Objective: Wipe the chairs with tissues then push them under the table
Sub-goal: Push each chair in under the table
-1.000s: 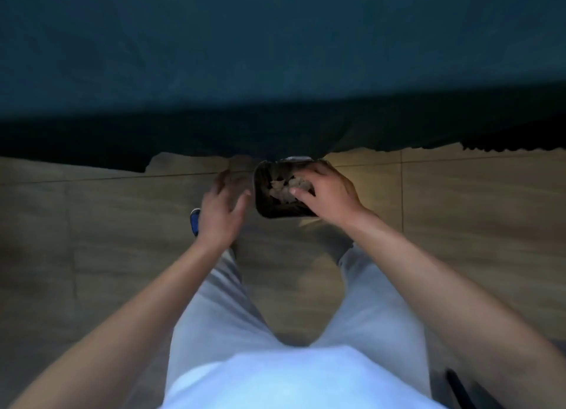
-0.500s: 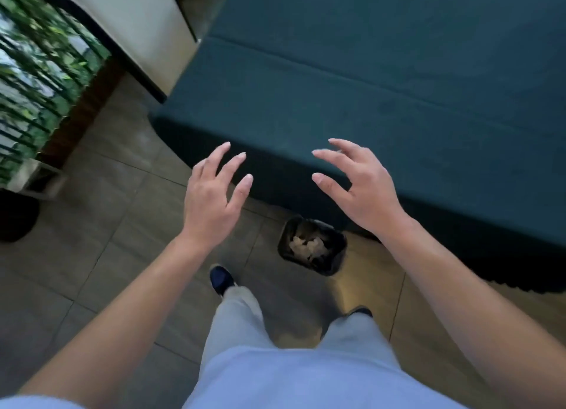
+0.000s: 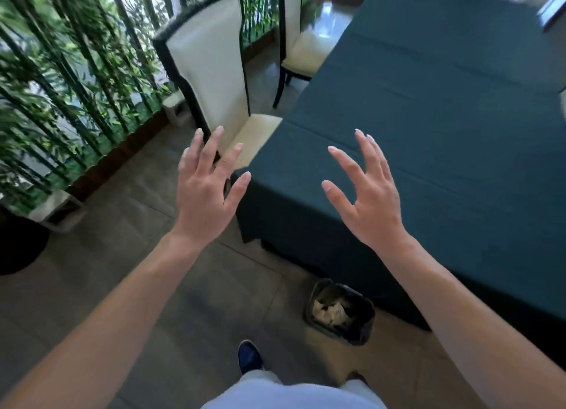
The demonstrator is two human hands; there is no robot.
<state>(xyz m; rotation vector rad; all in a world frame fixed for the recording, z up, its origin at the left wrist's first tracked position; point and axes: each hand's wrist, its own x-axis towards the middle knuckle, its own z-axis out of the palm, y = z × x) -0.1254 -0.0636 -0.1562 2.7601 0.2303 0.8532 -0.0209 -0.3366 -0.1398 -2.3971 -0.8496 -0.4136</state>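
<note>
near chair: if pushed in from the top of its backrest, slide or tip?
Near chair is tall-backed on thin legs, so a high push may tip it. The tile floor looks smooth; a low push probably slides it. Dark frame looks stiff.

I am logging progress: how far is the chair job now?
Used tissues lie in the bin, so some wiping looks done. Left hand and right hand hold nothing. Near chair and far chair have seats partly under the table; wiping unconfirmed.

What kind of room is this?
Probably a restaurant dining room: a long table under a dark green cloth, tall cream chairs along its side, and a bamboo screen behind them.
</note>
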